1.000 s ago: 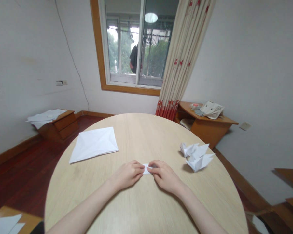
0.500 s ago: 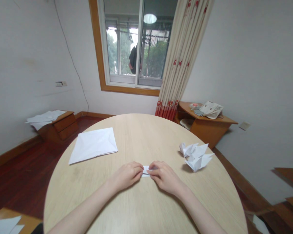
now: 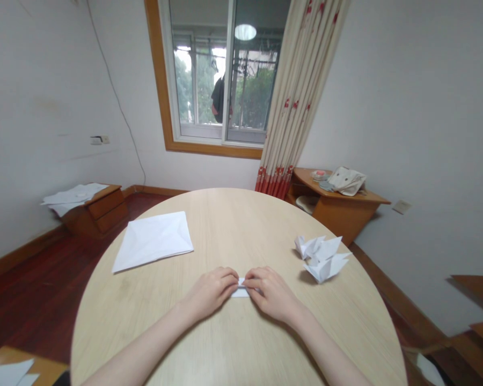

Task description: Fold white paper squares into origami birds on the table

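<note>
A small piece of folded white paper (image 3: 240, 293) lies on the round wooden table (image 3: 241, 343) between my two hands. My left hand (image 3: 217, 288) grips its left side, fingers bent and pressed together. On the opposite side, my right hand (image 3: 269, 292) pinches the paper between thumb and fingers. A raised fold shows in the narrow gap between my fingertips; the paper's ends are hidden under the fingers. To the right of my right hand sit several folded paper figures (image 3: 324, 268) with pointed tips, close together.
A stack of white paper sheets (image 3: 155, 239) lies at the table's left. Beyond the table stand a low drawer cabinet (image 3: 108, 209) on the left and a corner cabinet (image 3: 338, 214) holding a cloth bag (image 3: 348, 180) on the right. A curtain (image 3: 298, 102) hangs beside the window.
My fingertips have shifted slightly on the paper, with the right ones now at the raised fold. More of the paper's near flat strip shows. The stack and folded figures stay put.
</note>
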A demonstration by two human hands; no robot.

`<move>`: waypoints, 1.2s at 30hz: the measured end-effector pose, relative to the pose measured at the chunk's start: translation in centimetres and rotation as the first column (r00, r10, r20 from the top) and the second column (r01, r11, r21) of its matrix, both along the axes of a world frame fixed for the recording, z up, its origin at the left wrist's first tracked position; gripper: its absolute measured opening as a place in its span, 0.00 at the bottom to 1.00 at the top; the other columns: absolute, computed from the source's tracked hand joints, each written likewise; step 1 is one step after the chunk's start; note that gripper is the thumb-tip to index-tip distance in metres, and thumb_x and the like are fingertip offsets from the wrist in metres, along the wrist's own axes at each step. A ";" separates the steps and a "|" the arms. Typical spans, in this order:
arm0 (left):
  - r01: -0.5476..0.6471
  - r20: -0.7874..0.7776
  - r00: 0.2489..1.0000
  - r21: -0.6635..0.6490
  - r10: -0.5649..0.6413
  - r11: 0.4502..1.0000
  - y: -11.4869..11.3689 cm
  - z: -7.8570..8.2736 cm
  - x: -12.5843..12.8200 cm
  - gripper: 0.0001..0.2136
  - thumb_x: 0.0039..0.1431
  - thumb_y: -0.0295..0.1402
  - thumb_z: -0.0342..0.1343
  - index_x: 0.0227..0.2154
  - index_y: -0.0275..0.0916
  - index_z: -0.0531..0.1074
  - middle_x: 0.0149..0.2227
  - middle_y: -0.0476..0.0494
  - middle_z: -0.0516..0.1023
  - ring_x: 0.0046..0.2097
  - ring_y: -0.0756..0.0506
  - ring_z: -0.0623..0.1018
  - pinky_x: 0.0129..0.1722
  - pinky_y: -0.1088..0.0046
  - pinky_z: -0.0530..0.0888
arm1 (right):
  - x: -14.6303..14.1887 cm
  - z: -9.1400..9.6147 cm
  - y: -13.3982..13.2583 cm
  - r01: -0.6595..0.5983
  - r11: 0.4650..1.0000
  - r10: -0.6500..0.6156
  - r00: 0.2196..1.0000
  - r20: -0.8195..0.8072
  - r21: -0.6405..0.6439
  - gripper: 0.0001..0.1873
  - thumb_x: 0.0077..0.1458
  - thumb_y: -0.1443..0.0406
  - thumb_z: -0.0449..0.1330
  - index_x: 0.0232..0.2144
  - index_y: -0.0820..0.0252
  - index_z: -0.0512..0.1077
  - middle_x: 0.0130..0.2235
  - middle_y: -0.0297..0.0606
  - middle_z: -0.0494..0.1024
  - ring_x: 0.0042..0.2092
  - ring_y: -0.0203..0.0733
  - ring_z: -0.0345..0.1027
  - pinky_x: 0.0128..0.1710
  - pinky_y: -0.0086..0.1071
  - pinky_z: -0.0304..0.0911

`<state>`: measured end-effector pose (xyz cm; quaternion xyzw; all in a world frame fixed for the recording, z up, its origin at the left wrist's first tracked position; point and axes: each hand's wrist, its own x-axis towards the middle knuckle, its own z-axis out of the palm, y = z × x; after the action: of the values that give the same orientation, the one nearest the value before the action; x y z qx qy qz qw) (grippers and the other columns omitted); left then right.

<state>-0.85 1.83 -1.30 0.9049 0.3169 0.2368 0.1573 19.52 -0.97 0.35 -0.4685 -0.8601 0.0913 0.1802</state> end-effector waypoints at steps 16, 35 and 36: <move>-0.034 0.250 0.965 -0.178 0.079 0.983 0.4 -0.8 0.4 0.07 0.61 0.25 0.50 0.40 0.39 0.69 0.41 0.43 0.72 0.44 0.45 0.73 0.45 0.68 0.71 | -1.5 -1.7 0.3 0.160 0.987 -0.161 0.983 -0.086 -0.012 0.06 0.63 0.69 0.48 0.38 0.58 0.65 0.40 0.38 0.74 0.44 0.43 0.65 0.50 0.43 0.51; -0.360 -0.118 0.926 0.002 0.358 0.933 0.2 -0.7 0.7 0.09 0.60 0.38 0.58 0.33 0.38 0.69 0.37 0.45 0.74 0.42 0.41 0.71 0.42 0.65 0.62 | -1.5 -3.3 0.9 0.308 0.948 -0.307 0.951 -0.014 0.080 0.03 0.58 0.70 0.56 0.36 0.60 0.65 0.40 0.40 0.72 0.45 0.47 0.64 0.47 0.41 0.52; -0.355 -0.109 0.930 -0.006 0.352 0.935 0.2 -0.6 0.6 0.09 0.60 0.39 0.58 0.33 0.38 0.69 0.38 0.45 0.74 0.43 0.41 0.70 0.42 0.64 0.61 | -1.6 -3.4 0.9 0.309 0.946 -0.309 0.951 -0.017 0.095 0.04 0.58 0.70 0.57 0.37 0.60 0.65 0.40 0.40 0.72 0.45 0.47 0.64 0.46 0.41 0.52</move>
<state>-0.23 1.99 -1.93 0.8424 0.4854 0.2084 0.1067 17.96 -0.10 -3.08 -0.5880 -0.7793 0.0205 0.2155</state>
